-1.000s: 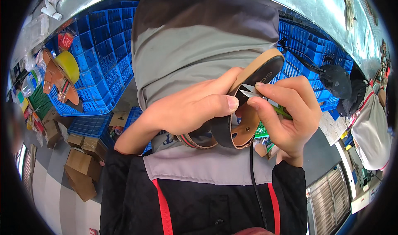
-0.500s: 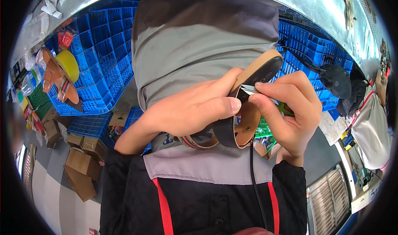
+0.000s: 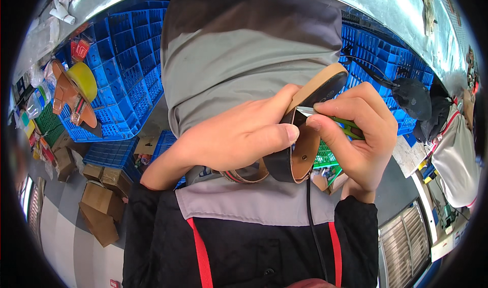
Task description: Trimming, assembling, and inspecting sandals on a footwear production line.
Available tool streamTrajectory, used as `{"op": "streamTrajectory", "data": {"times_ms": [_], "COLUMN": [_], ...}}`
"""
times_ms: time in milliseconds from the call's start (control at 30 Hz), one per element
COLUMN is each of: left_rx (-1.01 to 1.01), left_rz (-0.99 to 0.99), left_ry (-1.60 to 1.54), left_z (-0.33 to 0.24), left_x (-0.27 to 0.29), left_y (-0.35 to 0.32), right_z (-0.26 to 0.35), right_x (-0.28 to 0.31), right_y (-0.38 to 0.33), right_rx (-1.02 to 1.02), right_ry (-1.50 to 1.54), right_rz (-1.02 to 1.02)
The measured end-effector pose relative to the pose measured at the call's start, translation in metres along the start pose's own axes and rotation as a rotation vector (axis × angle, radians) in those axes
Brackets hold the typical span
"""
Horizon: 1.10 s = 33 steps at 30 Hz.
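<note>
My left hand [image 3: 239,133] gripped the sandal [image 3: 305,149] above my apron [image 3: 244,69], its sole [image 3: 316,84] slanting up rightward. Just right of its strap [image 3: 279,165], my right hand [image 3: 361,135] pinched a green-handled blade [image 3: 306,111] that pointed left.

1. You've got the left head-worn fisheye here, aimed steeply down past your chest [image 3: 264,247] at your grey apron [image 3: 244,59].
2. It's pretty close in: your left hand [image 3: 244,133] and right hand [image 3: 361,130] sit around mid-frame, sleeves [image 3: 152,232] toward the bottom.
3. It's upright, so your left is picture left. Super wide too: the metal worktop [image 3: 396,18] curves across the top, corners black.
</note>
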State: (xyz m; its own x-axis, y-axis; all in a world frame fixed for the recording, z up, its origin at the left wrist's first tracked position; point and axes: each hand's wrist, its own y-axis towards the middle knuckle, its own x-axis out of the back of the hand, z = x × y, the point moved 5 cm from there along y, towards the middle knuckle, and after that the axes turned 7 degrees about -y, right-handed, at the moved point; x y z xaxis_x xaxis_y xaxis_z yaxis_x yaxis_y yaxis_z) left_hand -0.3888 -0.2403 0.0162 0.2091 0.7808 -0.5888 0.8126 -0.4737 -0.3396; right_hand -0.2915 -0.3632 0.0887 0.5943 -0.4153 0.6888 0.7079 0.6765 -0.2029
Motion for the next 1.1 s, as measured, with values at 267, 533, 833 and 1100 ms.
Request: {"op": "streamTrajectory", "data": {"times_ms": [267, 533, 833, 1100], "left_rx": [0.02, -0.006, -0.02, 0.073], "left_rz": [-0.01, 0.026, 0.044, -0.011], "left_ry": [-0.003, -0.117, -0.146, 0.009], "left_z": [-0.001, -0.003, 0.001, -0.009], "left_x": [0.001, 0.0, 0.0, -0.002], "left_y": [0.002, 0.002, 0.001, 0.003], "right_z": [-0.003, -0.005, -0.006, -0.007], "right_x": [-0.002, -0.006, -0.001, -0.002], "right_y": [-0.001, -0.007, -0.005, -0.007], "right_rx": [0.045, 0.078, 0.125, 0.165], "right_ry": [-0.007, -0.056, -0.112, -0.165], "right_rz": [-0.042, -0.055, -0.067, -0.07]}}
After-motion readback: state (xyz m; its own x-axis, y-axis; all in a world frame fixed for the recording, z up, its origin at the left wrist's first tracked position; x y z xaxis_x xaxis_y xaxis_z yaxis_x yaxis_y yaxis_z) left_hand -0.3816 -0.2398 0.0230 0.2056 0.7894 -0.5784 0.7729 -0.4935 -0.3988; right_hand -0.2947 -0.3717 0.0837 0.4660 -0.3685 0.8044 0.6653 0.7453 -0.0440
